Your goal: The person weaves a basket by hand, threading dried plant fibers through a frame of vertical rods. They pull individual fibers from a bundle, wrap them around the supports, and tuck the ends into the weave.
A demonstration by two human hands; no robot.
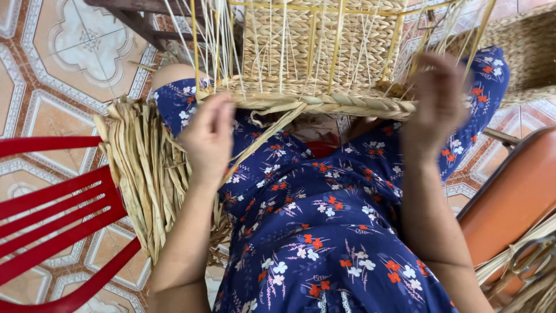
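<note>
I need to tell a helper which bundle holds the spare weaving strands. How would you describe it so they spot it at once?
Start at the half-woven basket resting on the lap in the blue flowered dress. Below its left corner, beside the left hand, a thick bundle of dried flat strands hangs toward the tiled floor. It is loose and pale tan, next to the red chair slats.

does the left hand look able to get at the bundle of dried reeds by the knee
Probably yes: the left hand is at the woven basket edge, and the bundle of dried reeds hangs just beside it, nothing between.
</note>
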